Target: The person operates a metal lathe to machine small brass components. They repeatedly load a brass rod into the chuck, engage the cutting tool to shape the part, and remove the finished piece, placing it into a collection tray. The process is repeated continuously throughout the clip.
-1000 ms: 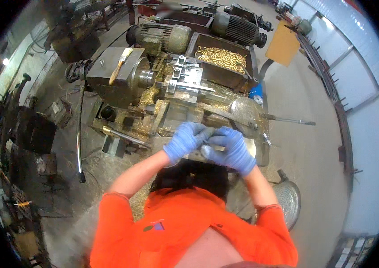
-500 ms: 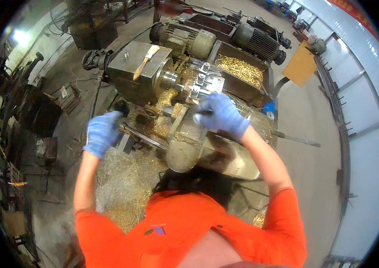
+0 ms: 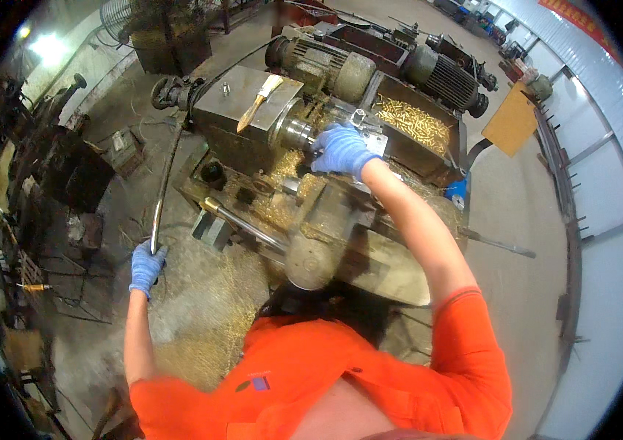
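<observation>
My left hand, in a blue knit glove, is closed round the lower end of a long metal lever. That lever runs up to a pivot beside the lathe's headstock. My right hand, gloved alike, is at the spindle nose, in front of the silver tool block. Its fingers are curled together there, and whatever they hold is hidden. Below it, brass chips cover the lathe bed around a round-ended slide housing. A second bar with a brass-coloured end slants towards that housing.
A wooden-handled brush lies on the headstock. Behind the tool block, a metal tray holds many small brass pieces. Motors stand at the back. A brown board is at the right; a rod juts out on that side.
My left hand has moved down and left, from beside the slanting bar to the long lever, which now stands out leftward. My right hand has moved up and left to the spindle.
</observation>
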Motion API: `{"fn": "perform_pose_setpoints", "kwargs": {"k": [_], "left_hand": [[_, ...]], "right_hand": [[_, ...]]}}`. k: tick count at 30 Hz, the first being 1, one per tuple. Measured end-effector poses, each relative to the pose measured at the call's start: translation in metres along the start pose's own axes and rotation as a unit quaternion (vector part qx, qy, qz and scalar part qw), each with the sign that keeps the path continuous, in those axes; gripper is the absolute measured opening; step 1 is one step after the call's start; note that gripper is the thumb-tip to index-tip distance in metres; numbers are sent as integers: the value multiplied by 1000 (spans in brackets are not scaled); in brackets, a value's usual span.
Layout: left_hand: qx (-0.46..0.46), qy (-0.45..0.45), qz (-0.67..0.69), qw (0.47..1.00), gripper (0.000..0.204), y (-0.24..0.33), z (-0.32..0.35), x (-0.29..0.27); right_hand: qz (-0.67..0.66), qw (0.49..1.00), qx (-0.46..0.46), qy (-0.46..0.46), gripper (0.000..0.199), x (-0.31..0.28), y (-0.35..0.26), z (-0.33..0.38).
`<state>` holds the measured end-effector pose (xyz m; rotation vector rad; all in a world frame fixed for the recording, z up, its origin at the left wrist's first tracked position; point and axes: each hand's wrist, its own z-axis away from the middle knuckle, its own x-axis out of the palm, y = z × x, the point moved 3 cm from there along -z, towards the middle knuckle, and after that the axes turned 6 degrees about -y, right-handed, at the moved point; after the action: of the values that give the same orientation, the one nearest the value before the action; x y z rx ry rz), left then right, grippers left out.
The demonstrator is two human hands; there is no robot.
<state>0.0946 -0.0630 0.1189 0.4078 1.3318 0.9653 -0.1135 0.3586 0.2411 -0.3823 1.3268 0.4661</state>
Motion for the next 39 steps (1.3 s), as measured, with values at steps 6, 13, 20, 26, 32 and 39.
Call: {"fn": "perform_pose_setpoints", "kwargs": {"k": [6,13,20,26,32,39], "left_hand": [[7,44,-55,997,18,-7,-3,2],[-44,34,-41,998,22,5,4,1],[-10,108,-284,953,30,11,-1,-3],[-27,101,-390,915,22,12,-9,-13],[92,182,-566,799,5,-48,-93,-125],[30,184,-527,829,15,-56,-135,-142]], "right_hand": [[28,999,-24,11,46,5,6,1],[26,999,-19,-9,45,-3,-5,1],[-2,1000,-9,-26,46,-11,-11,-3],[53,998,-19,-9,43,-10,-15,-13],[6,997,-20,73,43,-3,-20,-12],[9,999,22,28,38,-6,-16,-14]]}}
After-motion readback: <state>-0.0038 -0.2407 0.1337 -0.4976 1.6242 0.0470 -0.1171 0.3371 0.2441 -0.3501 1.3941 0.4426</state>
